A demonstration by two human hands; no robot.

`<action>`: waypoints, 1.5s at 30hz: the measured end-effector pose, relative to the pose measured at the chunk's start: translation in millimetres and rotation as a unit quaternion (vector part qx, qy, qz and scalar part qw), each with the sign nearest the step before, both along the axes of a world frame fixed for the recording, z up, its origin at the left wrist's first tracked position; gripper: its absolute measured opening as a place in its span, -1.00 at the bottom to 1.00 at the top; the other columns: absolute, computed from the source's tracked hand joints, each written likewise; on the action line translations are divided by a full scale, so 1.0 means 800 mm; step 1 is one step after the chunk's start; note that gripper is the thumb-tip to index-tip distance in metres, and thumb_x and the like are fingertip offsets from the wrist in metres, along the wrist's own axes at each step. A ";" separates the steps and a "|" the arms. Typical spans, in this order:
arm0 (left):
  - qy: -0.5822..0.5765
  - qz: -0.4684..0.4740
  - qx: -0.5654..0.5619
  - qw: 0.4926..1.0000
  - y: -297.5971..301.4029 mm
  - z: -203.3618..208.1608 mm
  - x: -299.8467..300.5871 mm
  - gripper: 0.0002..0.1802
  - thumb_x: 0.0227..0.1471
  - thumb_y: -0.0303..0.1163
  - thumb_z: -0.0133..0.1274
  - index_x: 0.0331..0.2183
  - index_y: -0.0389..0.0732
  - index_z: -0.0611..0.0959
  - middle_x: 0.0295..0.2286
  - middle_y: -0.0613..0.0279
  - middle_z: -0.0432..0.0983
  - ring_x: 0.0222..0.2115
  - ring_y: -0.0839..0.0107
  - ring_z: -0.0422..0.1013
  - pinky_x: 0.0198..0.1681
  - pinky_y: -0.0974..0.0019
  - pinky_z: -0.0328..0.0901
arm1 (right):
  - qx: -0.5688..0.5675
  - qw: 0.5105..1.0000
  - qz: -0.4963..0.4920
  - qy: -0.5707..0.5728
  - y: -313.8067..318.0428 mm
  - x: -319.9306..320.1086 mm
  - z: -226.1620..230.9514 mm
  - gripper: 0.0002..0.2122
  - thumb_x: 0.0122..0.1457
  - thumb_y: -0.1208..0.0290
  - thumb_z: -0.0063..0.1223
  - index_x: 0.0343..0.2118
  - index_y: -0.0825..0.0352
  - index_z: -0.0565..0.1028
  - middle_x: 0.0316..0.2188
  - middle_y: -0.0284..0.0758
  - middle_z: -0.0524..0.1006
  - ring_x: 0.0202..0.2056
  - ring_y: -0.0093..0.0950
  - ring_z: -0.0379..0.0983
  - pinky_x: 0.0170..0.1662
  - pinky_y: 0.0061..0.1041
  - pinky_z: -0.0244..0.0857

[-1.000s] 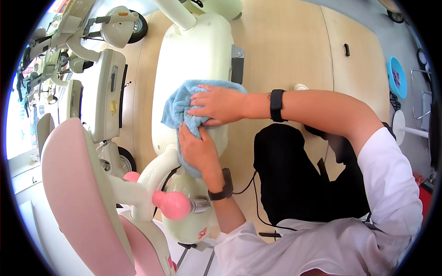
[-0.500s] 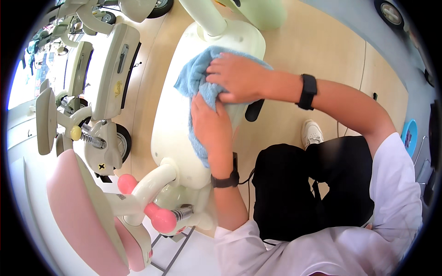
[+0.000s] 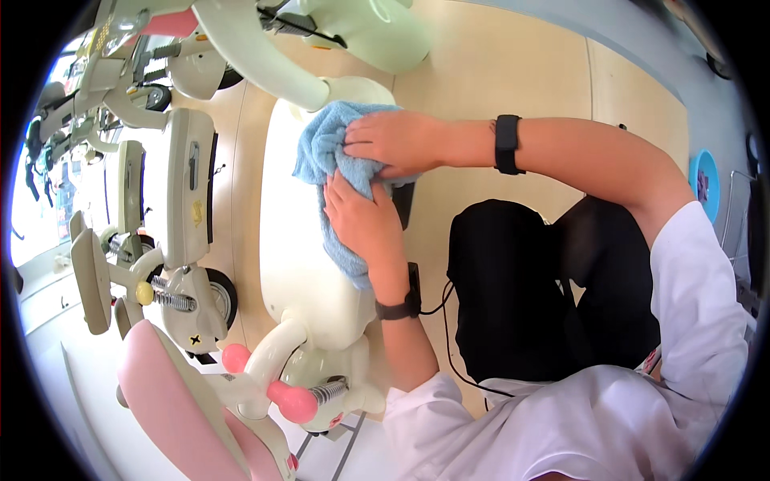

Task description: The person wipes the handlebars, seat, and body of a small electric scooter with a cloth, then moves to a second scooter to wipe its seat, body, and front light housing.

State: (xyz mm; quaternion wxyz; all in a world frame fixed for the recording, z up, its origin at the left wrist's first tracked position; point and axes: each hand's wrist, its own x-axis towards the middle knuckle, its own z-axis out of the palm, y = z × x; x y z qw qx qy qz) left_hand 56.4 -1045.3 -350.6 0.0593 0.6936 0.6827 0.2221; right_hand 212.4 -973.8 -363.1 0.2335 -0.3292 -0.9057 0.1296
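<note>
A light-blue cloth [image 3: 317, 144], bunched at its far end, lies on the smooth cream deck [image 3: 293, 232] of a small scooter. My right hand [image 3: 399, 142] grips and presses the bunched part, close to the base of the cream steering column [image 3: 265, 60]. Just nearer to me, my left hand [image 3: 362, 220] holds the cloth down, fingers pressed into its folds. A tail of the cloth hangs along the deck's right side beside my left wrist. What lies under the cloth is hidden.
The scooter's pink seat [image 3: 172, 401] and pink round knobs [image 3: 297, 403] are at the lower left. More cream scooters [image 3: 188, 188] stand in a row on the left. A pale-green body part [image 3: 373, 32] is at the far end. A blue basin [image 3: 704, 186] sits at far right.
The view has shifted, so the scooter sits lower and farther left. Both hands have slid the cloth a little along the deck, up against the base of the steering column.
</note>
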 end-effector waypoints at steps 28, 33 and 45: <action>-0.195 -0.043 0.128 0.971 0.314 -0.035 0.221 -0.46 0.05 -0.56 0.02 0.10 -0.33 0.35 0.03 -0.01 0.33 0.01 0.17 0.35 0.10 0.22 0.23 | 0.149 0.941 -0.172 0.253 0.244 0.180 -0.018 -0.52 0.04 0.46 0.08 0.09 0.08 0.34 0.04 -0.31 0.37 0.08 -0.34 0.30 0.11 -0.34 0.23; -0.149 -0.003 0.080 0.986 0.280 -0.051 0.230 -0.41 -0.01 -0.60 0.01 0.11 -0.34 0.34 0.05 -0.08 0.27 0.08 0.05 0.25 0.14 0.14 0.17 | 0.108 0.973 -0.085 0.184 0.243 0.213 -0.061 -0.52 0.04 0.46 0.07 0.09 0.08 0.36 0.07 -0.38 0.35 0.12 -0.35 0.26 0.13 -0.34 0.23; -0.145 -0.022 0.069 0.987 0.258 -0.062 0.255 -0.44 0.00 -0.59 -0.02 0.09 -0.39 0.34 0.10 -0.17 0.16 0.13 -0.09 0.14 0.17 0.01 0.09 | 0.113 0.991 0.036 0.068 0.250 0.252 -0.063 -0.43 0.06 0.52 0.04 0.19 0.16 0.24 0.16 -0.32 0.27 0.16 -0.31 0.24 0.19 -0.37 0.20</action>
